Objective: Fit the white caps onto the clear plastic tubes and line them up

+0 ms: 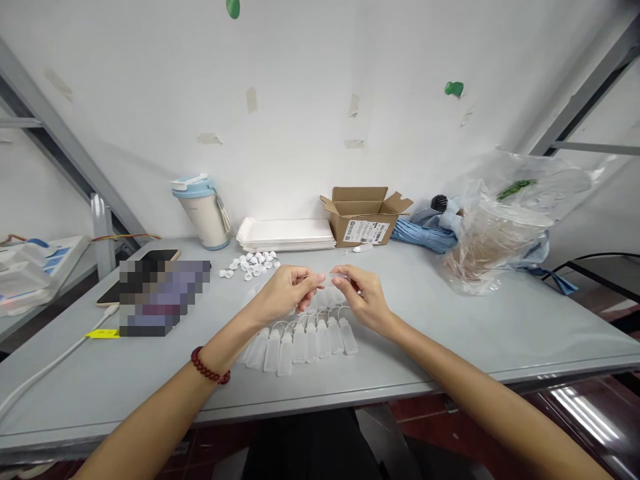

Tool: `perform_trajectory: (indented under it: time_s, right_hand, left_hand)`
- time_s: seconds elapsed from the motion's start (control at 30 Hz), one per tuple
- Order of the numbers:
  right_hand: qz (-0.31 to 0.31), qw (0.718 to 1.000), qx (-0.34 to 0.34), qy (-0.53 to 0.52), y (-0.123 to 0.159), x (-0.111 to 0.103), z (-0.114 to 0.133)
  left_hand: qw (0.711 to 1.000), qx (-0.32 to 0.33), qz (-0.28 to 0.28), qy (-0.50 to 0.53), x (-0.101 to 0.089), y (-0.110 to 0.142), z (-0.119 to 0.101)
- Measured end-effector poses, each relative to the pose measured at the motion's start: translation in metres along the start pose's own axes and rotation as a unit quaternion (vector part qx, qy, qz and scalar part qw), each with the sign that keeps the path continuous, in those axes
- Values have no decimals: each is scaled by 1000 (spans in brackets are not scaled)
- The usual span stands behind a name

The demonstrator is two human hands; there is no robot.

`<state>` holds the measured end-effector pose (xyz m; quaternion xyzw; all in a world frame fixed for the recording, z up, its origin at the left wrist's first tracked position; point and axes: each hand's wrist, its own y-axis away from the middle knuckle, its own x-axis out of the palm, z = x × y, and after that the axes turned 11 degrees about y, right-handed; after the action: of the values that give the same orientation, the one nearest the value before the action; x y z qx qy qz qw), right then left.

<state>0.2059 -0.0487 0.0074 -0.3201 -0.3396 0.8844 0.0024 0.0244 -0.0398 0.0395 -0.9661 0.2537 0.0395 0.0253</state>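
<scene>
My left hand (pixel 289 291) and my right hand (pixel 366 293) meet over the middle of the table, fingertips a short gap apart. Both have thumb and forefinger pinched together. Something small and see-through shows at the fingertips, too faint to make out. Under and in front of them, small translucent squeeze bottles (pixel 285 355) lie side by side in a row, thin loops at their necks. More bottles lie behind that row, partly hidden by my hands. Beyond my left hand is a loose pile of small white caps (pixel 249 275).
Along the wall stand a cream tumbler (pixel 201 217), a white stack of flat packets (pixel 287 235) and an open cardboard box (pixel 364 225). Blue cloth (pixel 425 233) and a cup in a plastic bag (pixel 500 247) sit right. A phone (pixel 117 290) and cable (pixel 47 370) lie left.
</scene>
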Motion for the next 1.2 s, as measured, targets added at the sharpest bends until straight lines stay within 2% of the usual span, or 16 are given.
perform_trajectory:
  time_s: [0.2,0.33,0.4,0.47,0.57,0.63,0.67,0.77,0.87,1.0,1.2]
  right_hand:
    - [40,983,126,-126,-2,2,-5]
    - [50,972,159,-166,-5,4,-9]
    - [33,971,171,-166,-9,2,-13]
    - [-3,971,183,-153,-15,-2,-21]
    - [-37,975,200,-85,-25,-9,-43]
    - [-33,979,202,-3,-30,-13,-61]
    - [-30,979,198,47,-32,-15,-70]
    - [-9,972,188,141,-35,-20,-93]
    - [9,965,193,177,-35,-24,-108]
    - [51,957,195,209,-35,-27,-117]
    - [78,950,174,247,-34,-27,-123]
  left_hand:
    - [986,62,-52,-145,7,1,1]
    - [975,73,-40,-204,-5,-2,-1]
    - [968,69,-54,-236,-21,-5,-2]
    - [948,60,-111,-292,-44,-9,-1]
    - [872,28,-189,-450,-82,-13,6]
    - [835,-22,-200,-512,-104,-14,14]
    - [829,-46,-191,-523,-113,-14,17]
    - [825,-94,-170,-530,-128,-15,26]
    - [827,-118,-156,-527,-131,-15,31]
    - [837,-115,-146,-515,-131,-16,34]
    - [845,-124,-123,-506,-134,-16,37]
